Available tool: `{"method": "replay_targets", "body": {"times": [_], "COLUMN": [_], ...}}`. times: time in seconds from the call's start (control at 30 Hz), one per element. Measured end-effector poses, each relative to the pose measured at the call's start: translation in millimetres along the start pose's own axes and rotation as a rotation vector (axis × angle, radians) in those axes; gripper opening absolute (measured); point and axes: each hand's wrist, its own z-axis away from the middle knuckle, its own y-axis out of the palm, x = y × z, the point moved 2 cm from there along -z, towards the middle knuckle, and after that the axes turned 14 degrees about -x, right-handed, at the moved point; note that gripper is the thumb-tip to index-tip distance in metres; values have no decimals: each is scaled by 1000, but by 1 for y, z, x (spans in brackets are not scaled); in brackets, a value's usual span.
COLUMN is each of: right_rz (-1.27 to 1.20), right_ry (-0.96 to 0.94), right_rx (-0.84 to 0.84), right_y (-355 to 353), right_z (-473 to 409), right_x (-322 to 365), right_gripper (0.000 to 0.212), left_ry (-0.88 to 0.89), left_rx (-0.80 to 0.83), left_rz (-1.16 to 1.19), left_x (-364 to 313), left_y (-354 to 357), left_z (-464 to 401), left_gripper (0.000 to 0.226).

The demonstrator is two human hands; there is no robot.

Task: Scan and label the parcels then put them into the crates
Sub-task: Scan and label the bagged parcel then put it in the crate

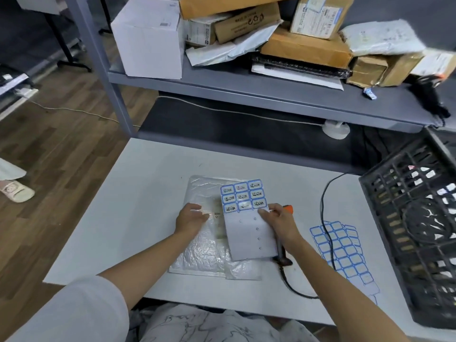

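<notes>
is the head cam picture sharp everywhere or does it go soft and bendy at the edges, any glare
Head view: sharpest mid-frame, where the label sheet held by the right hand shows its blue borders, though the print is unreadable; the parcels top right smear; wide-angle bending curves the shelf edge and the crate; soft even light, mild sheen on the plastic mailer under the left hand.

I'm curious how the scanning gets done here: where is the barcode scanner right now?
The scanner lies on the white table, right of centre in the head view, mostly hidden beneath the right hand and its label sheet, left of the black crate.
</notes>
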Motion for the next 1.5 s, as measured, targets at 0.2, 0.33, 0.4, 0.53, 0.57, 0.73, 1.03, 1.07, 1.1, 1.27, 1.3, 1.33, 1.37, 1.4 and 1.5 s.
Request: {"method": "replay_targets", "body": {"times": [0.2,0.33,0.4,0.53,0.57,0.73,1.03,1.07,1.1,1.27,1.3,1.33,1.37,1.4,1.5], "right_rz": [147,320,452,591,601,713,744,727,714,731,749,775,798,817,890], "right_ry": [47,157,182,200,213,219,175,169,162,6,-37,-86,-134,-181,-295], "right_rx": [-372,-513,-548,-563,-573,-620,-652,-649,-642,-519,-479,-436,-399,-368,-330], "right_y": [-137,-202,-219,-231,-232,-228,-217,-216,-214,-197,-191,-186,-181,-176,-165], "right_z": [-30,-38,-42,-46,-48,-49,-33,-29,-25,11,20,31,42,53,87], "right_x": [-43,-81,-98,-112,-115,-108,-99,-101,-102,-102,-102,-101,-100,-99,-92], "right_gripper": [16,25,30,27,26,48,59,58,56,48,49,50,51,53,52], "left_ry": [78,-21,-62,-99,-107,-142,-173,-156,-140,-97,-95,-97,-97,-92,-69], "left_rx": [-214,-211,-192,-134,-125,-146,-71,-73,-78,-68,-56,-47,-36,-28,11], "left_rz": [-638,-686,-623,-575,-559,-455,-230,-225,-213,-123,-92,-64,-41,-22,25], "left_x": [23,40,43,38,38,34,45,44,44,47,49,52,55,59,70], "left_y": [-17,-21,-22,-24,-23,-24,-30,-30,-31,-43,-46,-50,-54,-58,-67], "left_z": [-5,-3,-5,-1,0,13,40,44,47,71,79,86,95,104,133], "left_gripper": [58,71,67,52,49,60,50,52,52,49,48,47,45,44,43]}}
